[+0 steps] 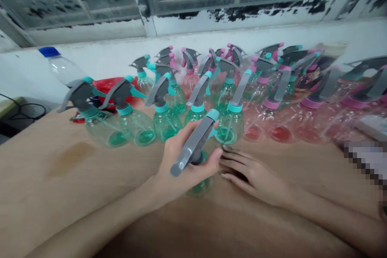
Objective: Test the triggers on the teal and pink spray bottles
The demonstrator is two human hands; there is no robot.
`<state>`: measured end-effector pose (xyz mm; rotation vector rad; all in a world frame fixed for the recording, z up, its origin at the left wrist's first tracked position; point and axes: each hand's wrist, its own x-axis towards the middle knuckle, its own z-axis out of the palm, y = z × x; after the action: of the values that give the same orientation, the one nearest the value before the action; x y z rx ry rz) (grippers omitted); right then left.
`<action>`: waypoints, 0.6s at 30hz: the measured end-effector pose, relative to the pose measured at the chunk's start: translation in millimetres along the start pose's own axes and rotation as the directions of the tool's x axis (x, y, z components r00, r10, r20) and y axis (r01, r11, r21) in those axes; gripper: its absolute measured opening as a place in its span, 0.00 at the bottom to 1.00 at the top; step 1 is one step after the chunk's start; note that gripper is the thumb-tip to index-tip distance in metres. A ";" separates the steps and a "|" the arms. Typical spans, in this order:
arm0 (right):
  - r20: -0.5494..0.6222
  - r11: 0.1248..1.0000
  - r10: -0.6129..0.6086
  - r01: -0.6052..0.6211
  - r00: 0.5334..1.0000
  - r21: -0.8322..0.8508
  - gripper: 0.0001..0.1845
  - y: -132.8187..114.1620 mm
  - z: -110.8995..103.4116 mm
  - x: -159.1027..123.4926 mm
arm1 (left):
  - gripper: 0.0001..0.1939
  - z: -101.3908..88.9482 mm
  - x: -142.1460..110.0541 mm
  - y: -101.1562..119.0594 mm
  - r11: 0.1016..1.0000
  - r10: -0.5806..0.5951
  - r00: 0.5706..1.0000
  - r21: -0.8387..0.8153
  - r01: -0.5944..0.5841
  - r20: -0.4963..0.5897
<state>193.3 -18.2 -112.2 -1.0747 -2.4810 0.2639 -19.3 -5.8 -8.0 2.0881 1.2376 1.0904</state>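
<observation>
In the middle, my left hand [169, 169] is wrapped round the neck of a green spray bottle [198, 139] with a grey head and a turquoise nozzle. The body of this bottle is mostly hidden under the hand. To its right, my right hand [260, 171] rests low over the table with fingers stretched toward the bottle; whether they touch it I cannot tell. Just beyond both hands stands a row of spray bottles, green ones such as this turquoise-collared bottle [225, 123] and pink ones such as this pink-collared bottle [278, 129].
Behind the front row, more spray bottles [190, 76] crowd toward the wall. A clear bottle with a blue cap [50, 51] and a red packet [111, 86] are at the left. The wooden table [60, 193] bears a brown stain. A blurred-out patch [367, 161] lies at right.
</observation>
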 end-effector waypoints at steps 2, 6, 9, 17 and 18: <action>-0.022 1.000 -0.005 0.005 1.000 0.006 0.20 0.9 1.6 -0.6 | 0.20 1.6 -2.9 -2.0 0.999 -0.034 0.999 -0.039 0.035 0.041; -0.041 1.000 -0.018 0.018 0.999 0.000 0.19 2.0 4.1 -0.6 | 0.20 2.1 -10.4 -8.1 0.999 -0.035 0.998 0.024 0.033 0.062; -0.041 1.000 -0.026 0.026 0.999 -0.004 0.19 1.8 4.1 0.6 | 0.23 -1.1 -19.8 -13.1 0.997 -0.048 0.998 0.058 0.046 0.041; -0.062 0.999 -0.037 0.037 0.997 -0.004 0.19 -0.7 2.1 2.6 | 0.18 -18.1 -53.2 -25.0 0.995 -0.075 0.992 0.079 0.067 0.097; -0.060 0.999 -0.039 0.038 0.997 -0.015 0.19 -1.3 1.9 2.4 | 0.18 -21.2 -56.0 -25.2 0.993 -0.076 0.993 0.100 0.067 0.094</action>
<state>190.1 -17.3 -112.7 -1.0237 -2.4506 0.1996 -64.7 -42.9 -36.1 2.1234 1.3304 0.9019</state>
